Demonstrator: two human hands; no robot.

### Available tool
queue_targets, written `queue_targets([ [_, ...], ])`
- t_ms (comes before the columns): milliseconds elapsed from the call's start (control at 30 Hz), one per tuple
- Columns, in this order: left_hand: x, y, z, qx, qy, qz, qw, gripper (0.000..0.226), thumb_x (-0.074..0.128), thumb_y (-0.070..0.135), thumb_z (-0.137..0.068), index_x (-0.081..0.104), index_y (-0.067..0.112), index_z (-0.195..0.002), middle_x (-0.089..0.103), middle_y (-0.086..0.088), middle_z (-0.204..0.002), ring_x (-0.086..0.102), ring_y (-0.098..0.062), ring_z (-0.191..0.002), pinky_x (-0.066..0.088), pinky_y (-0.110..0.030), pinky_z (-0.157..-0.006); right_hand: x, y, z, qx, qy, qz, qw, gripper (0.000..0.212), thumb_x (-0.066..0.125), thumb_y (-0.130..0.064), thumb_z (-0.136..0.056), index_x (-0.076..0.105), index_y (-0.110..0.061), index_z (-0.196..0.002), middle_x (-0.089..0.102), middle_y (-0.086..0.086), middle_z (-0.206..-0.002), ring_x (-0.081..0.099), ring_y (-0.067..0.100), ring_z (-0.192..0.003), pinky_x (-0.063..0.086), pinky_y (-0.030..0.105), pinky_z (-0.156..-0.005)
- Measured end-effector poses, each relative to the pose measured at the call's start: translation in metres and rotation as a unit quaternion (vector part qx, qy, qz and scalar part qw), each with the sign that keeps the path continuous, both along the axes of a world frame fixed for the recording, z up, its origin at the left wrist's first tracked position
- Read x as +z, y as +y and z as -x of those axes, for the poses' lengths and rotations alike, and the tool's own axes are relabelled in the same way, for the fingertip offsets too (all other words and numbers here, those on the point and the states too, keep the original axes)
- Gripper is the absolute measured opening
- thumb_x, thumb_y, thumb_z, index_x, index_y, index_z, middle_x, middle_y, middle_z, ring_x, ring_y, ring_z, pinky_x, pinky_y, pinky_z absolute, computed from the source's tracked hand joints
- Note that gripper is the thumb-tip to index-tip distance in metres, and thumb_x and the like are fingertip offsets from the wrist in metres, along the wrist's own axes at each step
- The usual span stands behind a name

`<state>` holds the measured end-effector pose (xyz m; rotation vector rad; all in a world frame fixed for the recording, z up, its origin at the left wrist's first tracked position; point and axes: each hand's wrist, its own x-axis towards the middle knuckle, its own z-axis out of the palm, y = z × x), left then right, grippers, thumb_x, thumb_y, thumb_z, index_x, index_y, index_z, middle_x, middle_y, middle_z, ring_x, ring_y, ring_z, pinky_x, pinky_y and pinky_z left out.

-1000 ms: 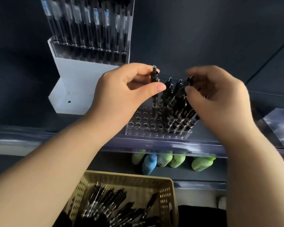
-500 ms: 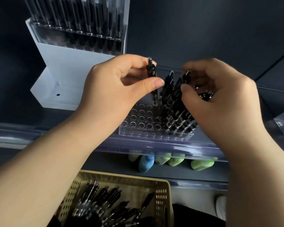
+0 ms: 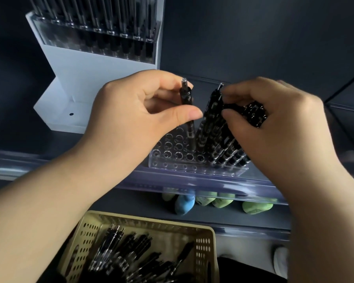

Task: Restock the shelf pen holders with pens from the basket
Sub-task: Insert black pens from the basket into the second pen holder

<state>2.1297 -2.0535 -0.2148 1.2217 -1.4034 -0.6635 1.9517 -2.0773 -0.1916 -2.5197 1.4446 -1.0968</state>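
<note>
From my head camera, looking down, my left hand [image 3: 131, 117] pinches one thin black click pen [image 3: 187, 111] between thumb and fingers. The pen stands almost straight up, and its tip is down among the holes of the clear plastic pen holder with rows of round holes [image 3: 172, 154] on the shelf. My right hand [image 3: 274, 123] is closed around a bunch of black pens [image 3: 219, 135], with more tucked in my palm. Those pens lean in the right side of the holder.

I think the single pen could miss its hole. The holes are small and close together, and the clear plastic makes them hard to see. If the tip lands on the edge, the pen may tip over. My right hand's bunch is just beside it, so a bump could knock pens loose. If I let go too soon, the leaning pens might fall off the shelf.

Around me, a tall white stand with a clear top full of pens [image 3: 102, 58] sits behind and to the left. Its corner is close to my left hand. The clear shelf lip [image 3: 192, 180] runs in front of the holder. Below it lie green and blue soft lumps [image 3: 217, 201]; I cannot tell what they are. The yellow plastic basket with holes [image 3: 204, 254] sits lowest, with many more black pens inside.
</note>
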Motion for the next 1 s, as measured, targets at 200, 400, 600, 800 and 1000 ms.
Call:
queue_targets([
  [200, 0.0, -0.004, 0.003, -0.012, 0.005, 0.002, 1.0, 0.036, 0.076, 0.042, -0.063, 0.068, 0.031, -0.096, 0.072, 0.011, -0.089, 0.069, -0.006, -0.083, 0.055, -0.025, -0.081, -0.001, -0.005, 0.001, 0.012, 0.02, 0.042, 0.999, 0.015, 0.065, -0.018, -0.081, 0.073, -0.021, -0.092, 0.062, -0.013, -0.084, 0.061, 0.025, -0.088, 0.049, 0.046, -0.078],
  [400, 0.0, -0.007, 0.009, -0.017, 0.013, 0.019, 1.0, 0.033, 0.08, 0.034, -0.064, 0.066, 0.03, -0.094, 0.072, 0.011, -0.087, 0.07, -0.005, -0.079, 0.056, -0.022, -0.076, -0.006, -0.005, -0.005, 0.031, 0.065, 0.06, 0.996, 0.016, 0.06, -0.027, -0.085, 0.073, -0.026, -0.094, 0.067, -0.005, -0.093, 0.057, 0.029, -0.087, 0.044, 0.046, -0.072],
  [600, -0.001, -0.006, 0.011, -0.008, 0.005, 0.026, 1.0, 0.033, 0.078, 0.036, -0.065, 0.066, 0.03, -0.095, 0.071, 0.012, -0.089, 0.069, -0.004, -0.08, 0.056, -0.024, -0.077, -0.007, -0.006, -0.005, 0.005, 0.056, 0.077, 0.995, 0.011, 0.063, -0.029, -0.083, 0.073, -0.024, -0.083, 0.066, -0.004, -0.087, 0.055, 0.029, -0.084, 0.042, 0.043, -0.072],
  [800, -0.001, -0.005, 0.013, 0.002, -0.002, 0.021, 1.0, 0.034, 0.079, 0.03, -0.067, 0.068, 0.023, -0.098, 0.071, 0.011, -0.089, 0.069, -0.004, -0.08, 0.056, -0.022, -0.077, -0.011, -0.013, -0.001, -0.044, 0.03, 0.113, 0.992, 0.01, 0.067, -0.025, -0.081, 0.076, -0.02, -0.083, 0.065, 0.002, -0.082, 0.055, 0.036, -0.079, 0.046, 0.047, -0.07],
  [1000, -0.001, -0.007, 0.017, -0.01, 0.0, 0.027, 1.0, 0.03, 0.079, 0.027, -0.069, 0.066, 0.026, -0.097, 0.071, 0.011, -0.088, 0.068, -0.004, -0.079, 0.055, -0.021, -0.077, -0.011, -0.015, -0.004, -0.062, 0.015, 0.112, 0.992, 0.015, 0.066, -0.027, -0.08, 0.076, -0.022, -0.091, 0.064, 0.004, -0.082, 0.056, 0.036, -0.082, 0.047, 0.044, -0.072],
])
